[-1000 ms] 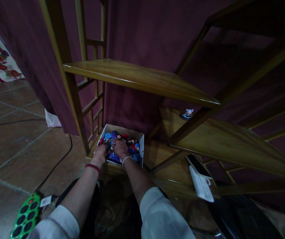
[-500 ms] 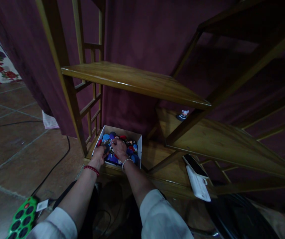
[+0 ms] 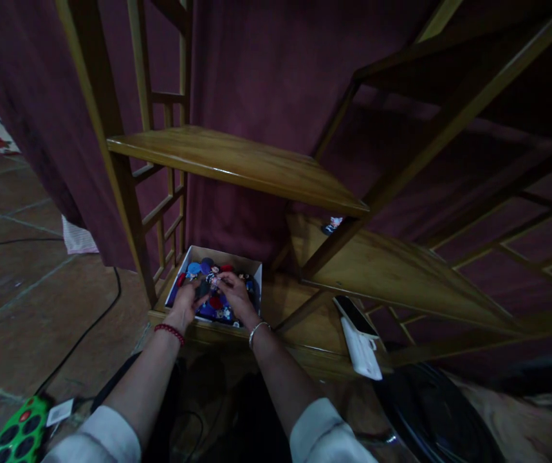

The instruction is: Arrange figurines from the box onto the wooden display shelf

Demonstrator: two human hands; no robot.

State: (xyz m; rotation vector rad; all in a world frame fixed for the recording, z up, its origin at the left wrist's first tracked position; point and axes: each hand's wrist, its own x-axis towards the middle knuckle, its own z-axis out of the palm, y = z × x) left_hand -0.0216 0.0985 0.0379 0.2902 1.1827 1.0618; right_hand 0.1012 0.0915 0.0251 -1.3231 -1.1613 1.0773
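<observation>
An open white box [image 3: 257, 289] full of small colourful figurines sits on the bottom wooden shelf. My left hand [image 3: 185, 303], with a red bead bracelet at the wrist, is at the box's left side, its fingers round the dark base of a small figurine [image 3: 212, 279]. My right hand [image 3: 235, 294], with a silver bracelet, reaches in from the right, and its fingertips pinch the upper part of that same figurine. Blue, purple and red pieces lie in the box around both hands.
A wooden shelf board [image 3: 237, 164] juts out above the box. To the right, another figurine [image 3: 332, 224] stands on a middle shelf [image 3: 392, 263], and a phone [image 3: 356, 315] rests on a white object [image 3: 360, 350]. A green power strip [image 3: 22, 431] and black cable lie on the floor.
The view has shifted, so the shelf and box appear further left. My right hand has come to the figurine at my left hand, which now shows raised between them.
</observation>
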